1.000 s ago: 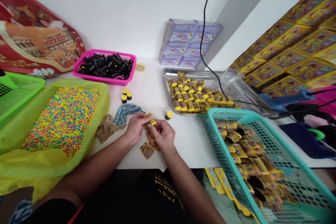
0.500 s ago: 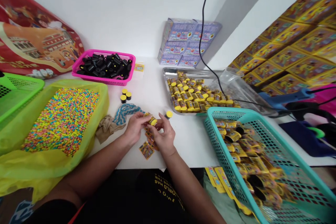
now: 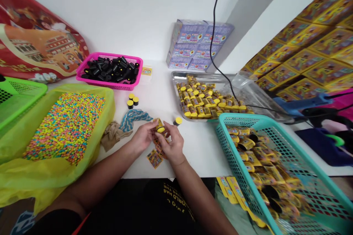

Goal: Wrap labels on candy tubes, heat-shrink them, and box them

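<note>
My left hand [image 3: 143,136] is closed on a small yellow-capped canister [image 3: 159,126] wrapped in a printed yellow sleeve, its cap tilted toward me. My right hand [image 3: 173,142] is curled against the canister's other side, fingers and thumb at its edge; part of this grip is hidden. Under the hands lie several printed sleeves [image 3: 154,158], flat on the white table [image 3: 193,154]. Just beyond my right hand stands a black canister with a yellow cap [image 3: 178,120]. Three more black canisters [image 3: 130,104] stand farther left, beyond a blue striped cloth [image 3: 135,118].
Colourful candies fill a yellow-lined bin [image 3: 110,108] at left. Behind it, a pink basket [image 3: 110,85] holds black canisters. A metal tray [image 3: 176,91] holds sleeved canisters; a teal basket [image 3: 228,147] at right holds more. A black cable [image 3: 211,51] hangs across the tray.
The canister has been turned slightly between my hands and now stands more upright. My right fingers have curled in closer to it. The view has shifted very slightly.
</note>
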The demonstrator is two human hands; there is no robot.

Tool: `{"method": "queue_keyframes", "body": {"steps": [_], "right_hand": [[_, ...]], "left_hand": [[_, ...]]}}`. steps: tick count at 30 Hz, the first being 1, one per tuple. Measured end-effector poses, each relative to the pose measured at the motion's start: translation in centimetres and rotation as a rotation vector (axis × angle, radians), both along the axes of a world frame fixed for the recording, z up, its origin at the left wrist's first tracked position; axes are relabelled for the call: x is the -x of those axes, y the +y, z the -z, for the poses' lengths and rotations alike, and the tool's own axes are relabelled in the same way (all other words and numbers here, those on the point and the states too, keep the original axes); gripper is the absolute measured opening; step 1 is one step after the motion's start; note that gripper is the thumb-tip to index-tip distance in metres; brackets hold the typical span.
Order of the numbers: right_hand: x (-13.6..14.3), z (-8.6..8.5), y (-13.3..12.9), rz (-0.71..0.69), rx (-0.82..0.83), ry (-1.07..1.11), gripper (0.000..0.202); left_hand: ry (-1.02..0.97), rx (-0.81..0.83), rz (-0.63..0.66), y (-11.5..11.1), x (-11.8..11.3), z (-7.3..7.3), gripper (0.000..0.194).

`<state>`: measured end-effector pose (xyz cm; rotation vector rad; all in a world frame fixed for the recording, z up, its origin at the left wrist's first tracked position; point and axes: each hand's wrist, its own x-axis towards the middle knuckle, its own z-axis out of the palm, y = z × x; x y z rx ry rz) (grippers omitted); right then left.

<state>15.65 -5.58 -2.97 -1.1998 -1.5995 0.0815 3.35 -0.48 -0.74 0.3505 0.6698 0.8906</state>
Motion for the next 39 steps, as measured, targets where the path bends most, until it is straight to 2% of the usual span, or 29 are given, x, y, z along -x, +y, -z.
{"method": "queue_keyframes", "body": {"steps": [4,9,13,16,23,29,39], "right_hand": [[-0.02,0.12,0.19,0.013,0.002,-0.008,0.031],[0.00,0.40,0.36,0.003,0.004,-0.010,0.026],[-0.09,0.27,0.23,-0.021,0.006,0.033,0.021],[-0.24,0.24,0.10,0.000,-0.032,-0.011,0.020],[-0.52,0.32,0.19,0.026,-0.073,-0.132,0.019],[-0.41,0.23,0.32,0.000,-0.050,-0.021,0.031],[-0.34,-0.14,0.37,-0.009,-0.047,-0.052,0.028]], "left_hand": [[0.001,-0.009,0.037,0.26,0.17,0.23,0.018],[0.076,-0.038,0.017,0.19,0.15,0.36,0.019],[0.074,-0.008,0.047,-0.08,0.15,0.08,0.019],[0.087,0.023,0.069,-0.16,0.17,-0.04,0.017],[0.129,-0.044,0.037,0.02,0.22,0.05,0.021],[0.097,-0.021,0.032,0.00,0.21,-0.50,0.018],[0.148,-0.042,0.039,-0.03,0.30,-0.31,0.025]]}}
